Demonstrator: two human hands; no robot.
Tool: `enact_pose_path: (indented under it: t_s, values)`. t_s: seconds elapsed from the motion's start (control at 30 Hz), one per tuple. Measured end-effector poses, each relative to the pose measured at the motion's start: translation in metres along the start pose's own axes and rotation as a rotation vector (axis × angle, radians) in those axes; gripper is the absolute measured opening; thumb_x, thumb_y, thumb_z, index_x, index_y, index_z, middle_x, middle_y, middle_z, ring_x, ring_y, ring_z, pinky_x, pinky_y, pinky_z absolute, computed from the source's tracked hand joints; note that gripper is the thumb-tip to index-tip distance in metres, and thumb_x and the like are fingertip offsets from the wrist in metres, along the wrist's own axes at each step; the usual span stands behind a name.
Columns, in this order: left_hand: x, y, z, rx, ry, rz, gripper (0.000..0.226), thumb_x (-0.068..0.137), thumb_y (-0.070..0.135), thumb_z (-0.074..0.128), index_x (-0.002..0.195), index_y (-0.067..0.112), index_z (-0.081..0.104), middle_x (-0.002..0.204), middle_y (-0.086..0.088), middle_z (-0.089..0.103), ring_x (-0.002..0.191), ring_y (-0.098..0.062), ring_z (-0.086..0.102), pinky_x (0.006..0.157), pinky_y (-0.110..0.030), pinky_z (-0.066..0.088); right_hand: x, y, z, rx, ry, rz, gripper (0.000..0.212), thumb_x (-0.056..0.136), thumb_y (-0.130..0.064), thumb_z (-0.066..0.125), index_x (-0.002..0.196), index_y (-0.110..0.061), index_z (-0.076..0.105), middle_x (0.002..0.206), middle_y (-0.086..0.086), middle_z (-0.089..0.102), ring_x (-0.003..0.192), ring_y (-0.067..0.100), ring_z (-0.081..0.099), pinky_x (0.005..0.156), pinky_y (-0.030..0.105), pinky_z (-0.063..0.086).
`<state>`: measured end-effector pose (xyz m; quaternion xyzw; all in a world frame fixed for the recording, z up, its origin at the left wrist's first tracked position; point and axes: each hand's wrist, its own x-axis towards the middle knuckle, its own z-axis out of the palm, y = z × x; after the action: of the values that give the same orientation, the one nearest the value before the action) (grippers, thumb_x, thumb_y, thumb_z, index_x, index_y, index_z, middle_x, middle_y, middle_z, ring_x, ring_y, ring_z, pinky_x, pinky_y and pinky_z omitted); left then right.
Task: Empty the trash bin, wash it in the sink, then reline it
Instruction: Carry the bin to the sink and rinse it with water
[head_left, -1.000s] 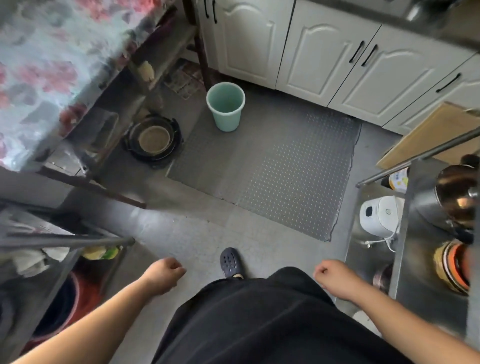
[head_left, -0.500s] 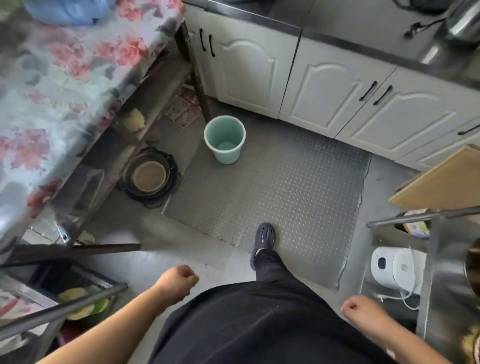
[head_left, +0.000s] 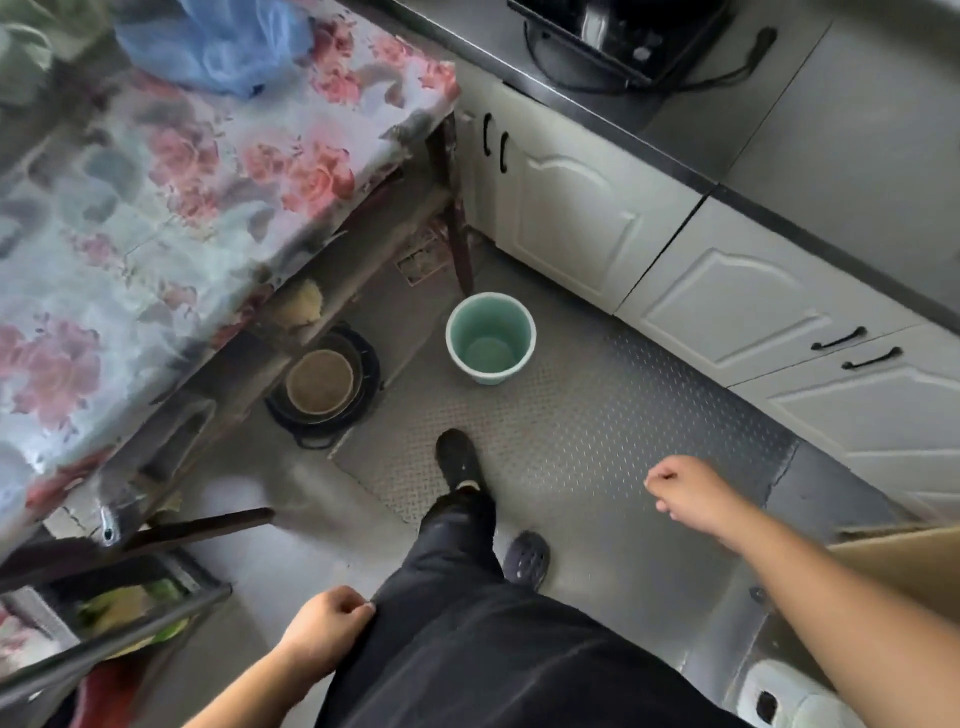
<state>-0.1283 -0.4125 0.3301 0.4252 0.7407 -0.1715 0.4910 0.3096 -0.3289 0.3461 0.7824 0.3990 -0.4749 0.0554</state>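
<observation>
Head view. The trash bin stands upright on the metal floor mat, just beside the table leg and near the white cabinet doors. Its inside shows bare green walls and base; I see no liner and no trash in it. My left hand is loosely curled and empty, resting against my dark trousers. My right hand is also loosely curled, empty, out over the mat. Both are well apart from the bin.

Step in hand, as I judge it: approach and pick up the bin. Procedure:
1. Step onto the mat, clear of the dark pot under the table.
2. Bend and grip the rim with one hand.
3. Lift straight up, clear of the table leg.
4. Carry it level, in case liquid lies at the base.
</observation>
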Motion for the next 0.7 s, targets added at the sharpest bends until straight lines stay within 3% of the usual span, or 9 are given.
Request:
enact_pose_path:
  t_s: [0.13, 0.2, 0.4, 0.53, 0.7]
  values:
    - [0.05, 0.031, -0.035, -0.007, -0.09, -0.061, 0.02, 0.088, 0.024, 0.063, 0.071, 0.013, 0.066, 0.07, 0.001, 0.069, 0.059, -0.011, 0.061, 0.054, -0.019, 0.046, 0.04, -0.07, -0.011, -0.015, -0.065, -0.012, 0.022, 0.09, -0.019, 0.053, 0.083, -0.001, 0.064, 0.073, 0.009, 0.065, 0.068, 0.025, 0.06, 0.065, 0.034, 0.048]
    - [0.077, 0.059, -0.06, -0.021, -0.11, -0.062, 0.019, 0.086, 0.021, 0.063, 0.069, 0.013, 0.064, 0.064, 0.001, 0.066, 0.053, -0.013, 0.059, 0.051, -0.02, 0.046, 0.055, -0.097, -0.007, -0.011, -0.121, 0.008, 0.02, 0.09, -0.018, 0.052, 0.074, -0.007, 0.058, 0.069, 0.007, 0.057, 0.063, 0.02, 0.051, 0.062, 0.03, 0.041]
    - [0.185, 0.167, -0.117, -0.152, -0.05, -0.011, 0.015, 0.086, 0.01, 0.06, 0.071, 0.011, 0.06, 0.067, -0.007, 0.062, 0.063, -0.024, 0.059, 0.064, -0.038, 0.057, 0.142, -0.151, 0.011, -0.022, -0.2, -0.022, 0.018, 0.091, -0.014, 0.057, 0.094, -0.002, 0.069, 0.096, 0.011, 0.071, 0.092, 0.026, 0.065, 0.082, 0.032, 0.05]
    - [0.279, 0.225, -0.097, -0.222, -0.066, -0.017, 0.012, 0.088, 0.016, 0.063, 0.077, 0.011, 0.066, 0.071, -0.007, 0.065, 0.068, -0.025, 0.061, 0.077, -0.044, 0.059, 0.226, -0.152, 0.038, 0.02, -0.204, -0.018, 0.016, 0.09, -0.013, 0.056, 0.092, -0.005, 0.071, 0.094, 0.01, 0.072, 0.092, 0.025, 0.066, 0.081, 0.032, 0.05]
    - [0.413, 0.261, -0.031, -0.458, -0.078, -0.115, 0.014, 0.093, 0.021, 0.066, 0.099, 0.009, 0.067, 0.086, -0.011, 0.065, 0.072, -0.022, 0.061, 0.073, -0.038, 0.057, 0.339, -0.119, 0.094, -0.041, -0.256, -0.027, 0.024, 0.087, -0.017, 0.056, 0.087, 0.003, 0.069, 0.089, 0.02, 0.072, 0.087, 0.034, 0.067, 0.078, 0.037, 0.055]
